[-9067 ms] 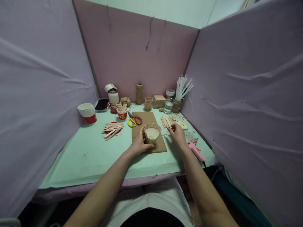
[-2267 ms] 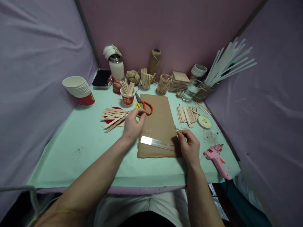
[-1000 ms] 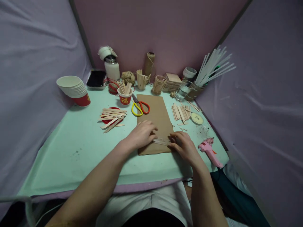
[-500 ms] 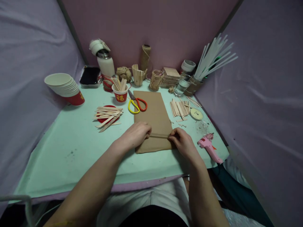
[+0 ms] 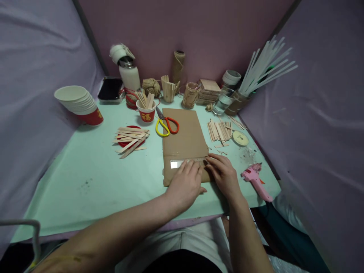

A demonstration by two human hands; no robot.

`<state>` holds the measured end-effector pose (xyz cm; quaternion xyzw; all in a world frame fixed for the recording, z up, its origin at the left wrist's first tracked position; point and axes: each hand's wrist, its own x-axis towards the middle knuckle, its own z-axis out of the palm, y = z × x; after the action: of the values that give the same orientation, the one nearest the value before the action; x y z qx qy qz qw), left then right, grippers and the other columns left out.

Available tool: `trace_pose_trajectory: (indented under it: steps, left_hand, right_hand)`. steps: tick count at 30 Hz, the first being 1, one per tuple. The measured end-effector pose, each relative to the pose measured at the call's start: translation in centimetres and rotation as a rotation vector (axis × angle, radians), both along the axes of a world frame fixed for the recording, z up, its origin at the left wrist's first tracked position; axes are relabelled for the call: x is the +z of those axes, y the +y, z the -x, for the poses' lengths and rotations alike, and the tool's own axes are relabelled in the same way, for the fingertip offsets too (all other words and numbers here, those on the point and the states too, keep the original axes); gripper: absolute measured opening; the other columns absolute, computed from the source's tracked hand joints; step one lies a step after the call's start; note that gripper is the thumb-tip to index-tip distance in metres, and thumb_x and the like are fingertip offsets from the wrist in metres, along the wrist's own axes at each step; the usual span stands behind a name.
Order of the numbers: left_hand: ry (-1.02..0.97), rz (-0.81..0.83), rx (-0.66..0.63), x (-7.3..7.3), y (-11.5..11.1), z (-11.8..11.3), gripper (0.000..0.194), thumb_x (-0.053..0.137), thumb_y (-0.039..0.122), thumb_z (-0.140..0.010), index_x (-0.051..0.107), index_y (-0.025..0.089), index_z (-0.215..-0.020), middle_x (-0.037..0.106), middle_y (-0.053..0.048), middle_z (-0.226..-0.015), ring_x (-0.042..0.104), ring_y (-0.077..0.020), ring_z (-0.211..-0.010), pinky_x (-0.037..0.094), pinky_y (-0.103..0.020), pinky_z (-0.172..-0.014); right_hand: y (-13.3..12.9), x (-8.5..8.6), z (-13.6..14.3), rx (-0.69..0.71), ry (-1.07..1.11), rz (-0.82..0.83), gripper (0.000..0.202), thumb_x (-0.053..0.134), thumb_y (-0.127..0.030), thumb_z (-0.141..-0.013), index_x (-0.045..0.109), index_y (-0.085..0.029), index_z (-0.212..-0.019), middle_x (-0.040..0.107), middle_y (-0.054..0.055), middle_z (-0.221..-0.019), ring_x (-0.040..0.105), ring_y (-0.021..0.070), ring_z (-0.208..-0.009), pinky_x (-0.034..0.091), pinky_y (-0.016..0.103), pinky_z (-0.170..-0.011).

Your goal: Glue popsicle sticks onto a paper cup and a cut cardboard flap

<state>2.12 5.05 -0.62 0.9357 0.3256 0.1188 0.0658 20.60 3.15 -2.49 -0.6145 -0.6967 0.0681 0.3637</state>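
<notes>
one clear ruler [image 5: 176, 163] lies across the near part of a brown cardboard sheet [image 5: 184, 138], under the left hand [image 5: 186, 182], laid flat without grasping. the right hand [image 5: 224, 174] curls at the ruler's right end; whether it pinches anything, i cannot tell. uneven pressure could make the ruler skid; dragging the sheet could shift the scissors [image 5: 165, 120] overlapping its left edge.

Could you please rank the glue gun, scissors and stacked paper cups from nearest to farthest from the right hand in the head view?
From the right hand:
1. Glue gun, to its right.
2. Scissors, ahead and left, partly on the cardboard.
3. Stacked paper cups, at the table's left side.
</notes>
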Motion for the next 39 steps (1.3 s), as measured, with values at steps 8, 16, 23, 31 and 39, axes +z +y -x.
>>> trace_pose_trajectory:
  steps: [8, 16, 23, 31, 39]
  left_hand:
    - [0.107, 0.119, 0.148, 0.2, -0.9, -0.2, 0.076, 0.057, 0.065, -0.081, 0.045, 0.021, -0.142, 0.041, -0.016, -0.15, 0.033, -0.0352, -0.139, 0.021, -0.066, -0.111]
    - [0.13, 0.131, 0.149, 0.0, -0.9, -0.2, 0.079, 0.058, 0.064, -0.08, 0.043, 0.02, -0.143, 0.038, -0.015, -0.151, 0.031, -0.0364, -0.14, 0.023, -0.068, -0.11]
    - [0.16, 0.129, 0.161, 0.2, -0.8, -0.2, 0.079, 0.057, 0.064, -0.081, 0.041, 0.019, -0.145, 0.039, -0.016, -0.151, 0.031, -0.0345, -0.14, 0.023, -0.067, -0.111]
    - [0.162, 0.11, 0.172, 0.2, -1.0, -0.2, 0.084, 0.047, 0.069, -0.083, 0.039, 0.013, -0.145, 0.04, -0.015, -0.15, 0.03, -0.0335, -0.14, 0.02, -0.067, -0.112]
    - [0.197, 0.095, 0.174, 0.1, -0.9, -0.3, 0.083, 0.044, 0.071, -0.084, 0.04, 0.015, -0.145, 0.04, -0.013, -0.151, 0.028, -0.0345, -0.14, 0.019, -0.066, -0.112]
  right_hand:
    - [-0.5, -0.5, 1.7, 0.15, -0.084, 0.079, 0.036, 0.049, -0.023, -0.095, 0.059, -0.025, -0.129, 0.059, 0.01, -0.134, 0.048, 0.0257, -0.13, 0.043, 0.053, -0.106]
    - [-0.9, -1.0, 2.1, 0.12, -0.086, 0.064, 0.038, 0.049, -0.022, -0.095, 0.057, -0.026, -0.132, 0.058, 0.009, -0.135, 0.047, 0.0261, -0.131, 0.044, 0.054, -0.106]
    - [-0.8, -0.9, 2.3, 0.125, -0.093, 0.047, 0.035, 0.049, -0.022, -0.095, 0.06, -0.022, -0.128, 0.059, 0.011, -0.134, 0.046, 0.0258, -0.131, 0.044, 0.051, -0.106]
    - [-1.4, -0.6, 2.0, -0.14, -0.05, -0.186, 0.023, 0.051, -0.019, -0.094, 0.069, -0.019, -0.107, 0.07, 0.01, -0.104, 0.063, 0.0214, -0.1, 0.051, 0.043, -0.091]
    - [-1.2, -1.1, 2.0, -0.129, -0.088, -0.131, 0.021, 0.052, -0.018, -0.093, 0.07, -0.015, -0.103, 0.07, 0.012, -0.109, 0.061, 0.0228, -0.105, 0.05, 0.043, -0.094]
